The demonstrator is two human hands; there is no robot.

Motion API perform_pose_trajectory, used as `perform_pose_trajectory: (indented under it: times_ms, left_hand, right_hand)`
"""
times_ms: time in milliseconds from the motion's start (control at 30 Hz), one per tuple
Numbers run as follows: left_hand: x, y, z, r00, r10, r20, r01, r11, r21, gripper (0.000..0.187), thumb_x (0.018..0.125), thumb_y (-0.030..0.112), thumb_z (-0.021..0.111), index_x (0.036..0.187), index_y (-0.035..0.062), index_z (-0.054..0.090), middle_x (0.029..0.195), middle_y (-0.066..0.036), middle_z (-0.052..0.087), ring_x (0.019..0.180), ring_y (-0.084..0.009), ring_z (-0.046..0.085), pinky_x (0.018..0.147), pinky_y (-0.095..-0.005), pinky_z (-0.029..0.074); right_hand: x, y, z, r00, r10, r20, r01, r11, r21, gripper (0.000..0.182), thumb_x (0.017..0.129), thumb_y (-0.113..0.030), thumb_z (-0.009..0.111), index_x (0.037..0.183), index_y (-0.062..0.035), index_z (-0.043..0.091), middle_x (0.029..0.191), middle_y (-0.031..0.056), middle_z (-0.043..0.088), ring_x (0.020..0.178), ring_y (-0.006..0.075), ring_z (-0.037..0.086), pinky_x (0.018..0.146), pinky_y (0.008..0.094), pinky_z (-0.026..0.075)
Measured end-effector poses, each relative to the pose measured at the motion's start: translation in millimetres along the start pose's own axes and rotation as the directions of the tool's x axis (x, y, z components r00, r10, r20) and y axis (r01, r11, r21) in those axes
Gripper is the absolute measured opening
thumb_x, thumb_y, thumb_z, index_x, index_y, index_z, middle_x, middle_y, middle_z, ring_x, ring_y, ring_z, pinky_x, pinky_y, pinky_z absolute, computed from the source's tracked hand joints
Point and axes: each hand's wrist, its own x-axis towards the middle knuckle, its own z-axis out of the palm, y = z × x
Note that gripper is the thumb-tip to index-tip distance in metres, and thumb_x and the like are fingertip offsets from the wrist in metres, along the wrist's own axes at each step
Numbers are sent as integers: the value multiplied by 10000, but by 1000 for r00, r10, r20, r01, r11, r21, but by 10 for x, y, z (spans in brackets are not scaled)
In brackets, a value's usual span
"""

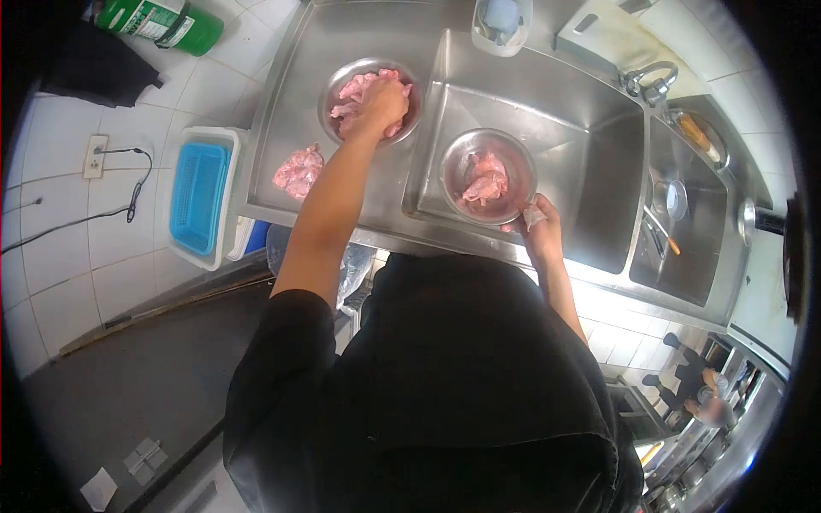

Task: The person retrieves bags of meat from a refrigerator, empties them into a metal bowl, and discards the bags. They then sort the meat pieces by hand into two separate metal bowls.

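My left hand (377, 104) reaches into a round metal bowl (334, 86) of raw pink meat pieces (359, 85) on the steel counter, fingers closed over the meat. My right hand (537, 221) rests at the near rim of a second metal bowl (451, 175), which sits in the left sink basin and holds a few raw meat pieces (485, 181). Something small and pale is pinched in this hand's fingers. A loose pile of raw meat (298, 171) lies on the counter left of my forearm.
A blue basket in a white tub (200, 198) stands left of the counter. A faucet (647, 83) rises behind the sinks; the right basin (684, 222) holds utensils. A plastic container (501, 24) sits at the back, a green bottle (162, 21) at far left. Another person (697, 389) is at lower right.
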Motion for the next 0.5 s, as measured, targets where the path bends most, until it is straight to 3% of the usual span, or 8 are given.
perform_pose_trajectory:
  times_ms: [100, 133, 233, 300, 367, 400, 433, 500]
  left_hand:
    - [40, -221, -42, 998, -31, 53, 44, 962, -270, 313, 923, 264, 598, 977, -25, 706, 947, -194, 713, 935, -353, 670, 865, -414, 512]
    - [16, -255, -108, 985, -132, 112, 169, 876, -452, 310, 937, 257, 590, 993, -26, 706, 938, -172, 718, 921, -322, 675, 853, -397, 517]
    - [-203, 56, -874, 868, -351, 350, 461, 312, -831, 302, 977, 250, 589, 1027, -26, 699, 882, -71, 717, 875, -188, 674, 803, -317, 523]
    - [-271, 19, -947, 841, 25, 540, 540, -1, -842, 251, 980, 203, 573, 952, -15, 695, 833, -72, 703, 755, -185, 665, 692, -332, 524]
    - [-433, 325, -1107, 845, 116, 522, 530, -51, -846, 230, 970, 191, 584, 893, 0, 687, 800, -86, 702, 691, -205, 663, 643, -349, 525]
    - [-563, 728, -1195, 883, 4, 469, 468, 52, -882, 225, 959, 202, 602, 872, 9, 681, 792, -100, 706, 688, -227, 666, 650, -358, 524]
    - [-619, 846, -1150, 943, -42, 329, 327, 279, -903, 224, 942, 205, 617, 898, -6, 676, 828, -114, 712, 724, -245, 676, 670, -373, 533]
    - [-729, 938, -1001, 999, -17, 32, 35, 684, -728, 252, 909, 209, 647, 949, -38, 666, 899, -141, 722, 797, -282, 697, 710, -402, 550]
  right_hand:
    - [-1, -4, -70, 1000, -19, 22, 19, 1000, 11, 160, 1013, -94, 447, 981, 8, 566, 928, 125, 635, 698, 223, 658, 621, 349, 597]
    - [-14, 6, -84, 999, -19, 28, 18, 1000, 13, 162, 1015, -98, 449, 981, 7, 567, 927, 124, 637, 698, 222, 658, 621, 351, 596]
    - [-41, -46, -48, 999, -28, 28, 27, 999, 28, 156, 1014, -101, 456, 977, 2, 567, 927, 124, 641, 691, 220, 656, 621, 353, 592]
    - [-55, -72, -10, 1000, -26, 14, 26, 999, 28, 153, 1013, -100, 458, 976, 3, 565, 933, 127, 643, 683, 219, 653, 620, 354, 590]
    - [-25, -85, 29, 1000, -22, 19, 22, 1000, 21, 153, 1012, -100, 459, 976, 6, 564, 937, 130, 645, 679, 219, 653, 619, 353, 589]
    - [-7, -76, 49, 999, -14, 30, 14, 1000, 14, 153, 1012, -100, 460, 976, 7, 563, 937, 131, 645, 679, 220, 653, 619, 351, 589]
    - [10, -66, 77, 999, -6, 43, 6, 1000, 8, 154, 1011, -100, 461, 975, 9, 563, 938, 133, 646, 678, 221, 654, 618, 349, 589]
    - [9, -56, 119, 999, 15, 45, -14, 1000, -24, 154, 1010, -96, 458, 977, 13, 561, 935, 136, 644, 684, 226, 656, 623, 352, 593]
